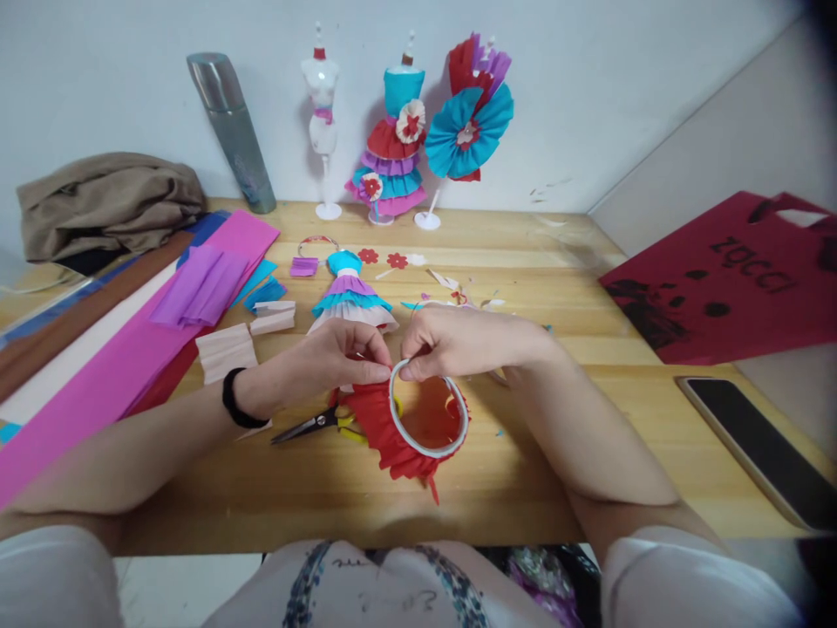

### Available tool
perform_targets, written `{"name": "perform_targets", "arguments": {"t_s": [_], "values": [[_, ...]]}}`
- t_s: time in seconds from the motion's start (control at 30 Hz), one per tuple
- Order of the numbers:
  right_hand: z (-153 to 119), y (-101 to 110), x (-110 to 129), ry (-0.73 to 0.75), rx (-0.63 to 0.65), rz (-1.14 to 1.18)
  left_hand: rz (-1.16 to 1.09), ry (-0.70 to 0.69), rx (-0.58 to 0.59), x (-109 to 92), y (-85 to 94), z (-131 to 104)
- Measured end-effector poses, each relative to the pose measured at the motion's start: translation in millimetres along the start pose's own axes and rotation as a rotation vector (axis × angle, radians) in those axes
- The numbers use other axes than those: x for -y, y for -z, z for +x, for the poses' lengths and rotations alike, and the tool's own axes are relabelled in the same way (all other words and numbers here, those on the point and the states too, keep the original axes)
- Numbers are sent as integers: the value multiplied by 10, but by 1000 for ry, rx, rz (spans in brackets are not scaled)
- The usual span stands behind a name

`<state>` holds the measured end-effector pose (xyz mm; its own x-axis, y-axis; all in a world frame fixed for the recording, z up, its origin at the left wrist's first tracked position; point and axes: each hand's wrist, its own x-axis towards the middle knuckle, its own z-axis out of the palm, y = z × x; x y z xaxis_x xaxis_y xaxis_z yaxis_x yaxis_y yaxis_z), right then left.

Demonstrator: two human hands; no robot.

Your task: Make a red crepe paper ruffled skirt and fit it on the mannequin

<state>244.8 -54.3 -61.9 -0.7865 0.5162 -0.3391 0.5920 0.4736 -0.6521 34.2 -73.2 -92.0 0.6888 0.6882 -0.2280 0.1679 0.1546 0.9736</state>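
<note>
A white-rimmed ring (396, 410), much like a tape roll, is held tilted above the table. Pleated red crepe paper (376, 427) runs along its left and lower outside, with a thin red strip hanging at the bottom. My left hand (346, 353) pinches the paper's upper end against the rim. At the top of the ring, my right hand (445, 340) grips the rim, thumb towards the inside. Black-bladed scissors with yellow handles (320, 422) lie under the paper, partly hidden. Just beyond my hands is a small layered paper dress (353, 292).
Crepe paper sheets (131, 349) cover the left, near a brown cloth (111, 205) and a bottle (235, 139). Along the wall stand a bare mannequin (323, 122) and two decorated ones (396, 148). A red bag (725, 279) and a phone (758, 445) are right.
</note>
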Motion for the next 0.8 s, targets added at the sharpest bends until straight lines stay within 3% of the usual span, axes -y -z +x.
{"name": "perform_targets", "arguments": {"t_s": [0.27, 0.43, 0.63, 0.8], "values": [[-54, 57, 27, -40, -49, 12, 35, -77, -50, -65, 9, -41], [-69, 78, 12, -35, -73, 46, -59, -96, -87, -80, 31, -53], [-47, 65, 5, -33, -69, 85, -180, -56, -50, -98, 40, -25], [-29, 66, -8, -55, -63, 87, -110, -52, -17, -98, 84, -22]]}}
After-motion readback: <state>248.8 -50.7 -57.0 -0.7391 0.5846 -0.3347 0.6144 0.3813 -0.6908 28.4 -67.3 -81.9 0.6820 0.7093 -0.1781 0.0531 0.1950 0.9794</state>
